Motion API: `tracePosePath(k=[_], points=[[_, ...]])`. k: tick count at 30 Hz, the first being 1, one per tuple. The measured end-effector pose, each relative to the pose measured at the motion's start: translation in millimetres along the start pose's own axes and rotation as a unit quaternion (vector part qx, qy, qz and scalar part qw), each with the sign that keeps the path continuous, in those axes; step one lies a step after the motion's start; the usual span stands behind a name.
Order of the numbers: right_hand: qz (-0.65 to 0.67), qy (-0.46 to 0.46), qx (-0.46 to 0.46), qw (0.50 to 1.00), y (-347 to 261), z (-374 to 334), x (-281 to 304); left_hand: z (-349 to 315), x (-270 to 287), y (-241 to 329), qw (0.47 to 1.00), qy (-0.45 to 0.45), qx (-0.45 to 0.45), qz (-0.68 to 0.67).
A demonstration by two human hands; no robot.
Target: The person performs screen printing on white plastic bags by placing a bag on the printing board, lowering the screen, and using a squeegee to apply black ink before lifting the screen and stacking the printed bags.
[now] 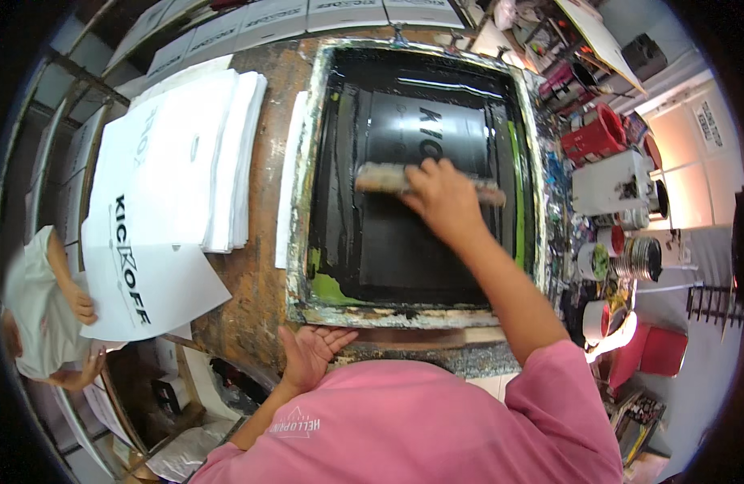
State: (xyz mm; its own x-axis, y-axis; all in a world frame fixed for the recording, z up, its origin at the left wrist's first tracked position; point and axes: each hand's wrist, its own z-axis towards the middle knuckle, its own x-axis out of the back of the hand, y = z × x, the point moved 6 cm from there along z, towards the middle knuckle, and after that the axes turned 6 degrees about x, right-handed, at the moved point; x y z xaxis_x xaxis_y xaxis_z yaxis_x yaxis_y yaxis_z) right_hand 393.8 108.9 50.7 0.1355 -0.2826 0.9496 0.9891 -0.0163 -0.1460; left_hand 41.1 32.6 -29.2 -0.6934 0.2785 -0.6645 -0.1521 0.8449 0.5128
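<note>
In front of me lies a large screen-printing frame, its rim smeared with dried paint. Wet black ink covers its mesh, and a lettered design shows in the upper part. My right hand grips a long wooden squeegee laid crosswise on the mesh; the squeegee is slightly blurred. At the frame's near left corner my left hand rests palm up, fingers stretched toward the near rim and holding nothing. A white sheet sticks out along the frame's left side.
A thick stack of white sheets stands left on the stained wooden table. Beside it a co-worker holds a printed sheet. Racks with printed sheets line the far side. Paint tubs and a red bucket crowd the right.
</note>
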Motion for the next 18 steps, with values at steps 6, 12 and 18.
tracePosePath(k=[6,12,18], points=[[-0.045,0.008,0.014,0.999,78,105,-13,6,3,4,0.998,-0.059,-0.013,0.004],[0.003,-0.085,0.007,0.996,114,153,17,7,11,2,0.991,-0.129,-0.024,-0.027],[-0.071,0.049,0.04,0.996,85,109,-19,19,30,-8,0.965,-0.242,-0.051,-0.084]])
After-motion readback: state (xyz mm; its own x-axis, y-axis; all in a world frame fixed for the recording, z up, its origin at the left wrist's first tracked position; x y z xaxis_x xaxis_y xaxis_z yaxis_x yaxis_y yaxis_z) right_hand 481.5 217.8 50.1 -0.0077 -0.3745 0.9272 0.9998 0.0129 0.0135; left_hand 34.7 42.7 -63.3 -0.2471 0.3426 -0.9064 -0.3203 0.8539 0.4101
